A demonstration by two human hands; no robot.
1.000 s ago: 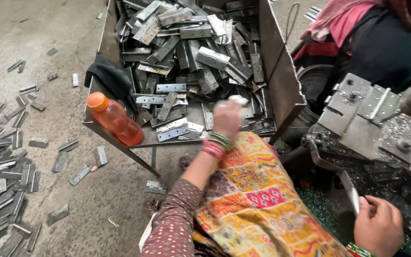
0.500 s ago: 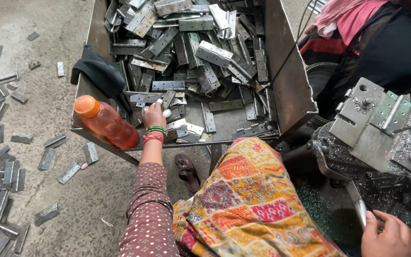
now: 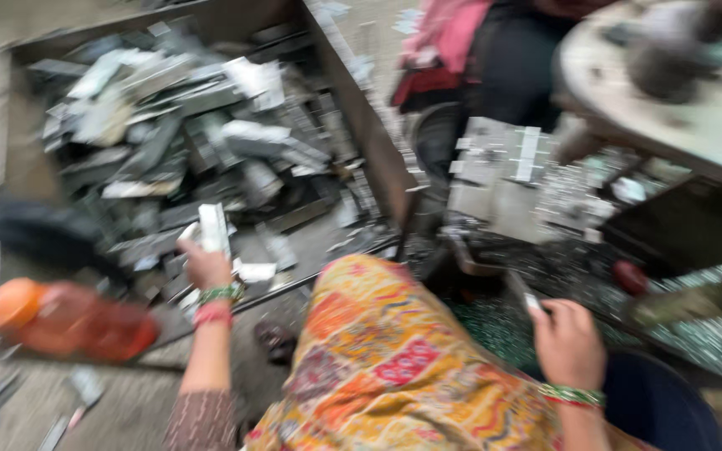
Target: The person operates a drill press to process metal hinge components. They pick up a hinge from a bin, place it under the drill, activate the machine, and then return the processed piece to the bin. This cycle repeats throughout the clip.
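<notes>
The picture is blurred by motion. My left hand [image 3: 207, 266] holds a flat pale metal strip [image 3: 213, 227] upright over the near edge of a large metal bin [image 3: 359, 125] heaped with grey metal pieces [image 3: 177, 134]. My right hand [image 3: 568, 338] rests low on the right, fingers closed around a small metal piece [image 3: 525, 296], close to a grey metal machine block [image 3: 503, 179]. Green and red bangles sit on both wrists. A bright patterned cloth [image 3: 394, 367] covers my lap between the hands.
An orange-capped bottle of orange liquid [image 3: 64, 321] lies at the bin's near left corner beside a dark cloth [image 3: 48, 234]. Another person in pink and black [image 3: 495, 50] sits behind the machine. A round pale surface [image 3: 670, 92] fills the upper right. Loose strips lie on the floor.
My left hand has lifted a metal strip out of the bin. The camera has swung right and closer, and my right hand has moved up toward the machine.
</notes>
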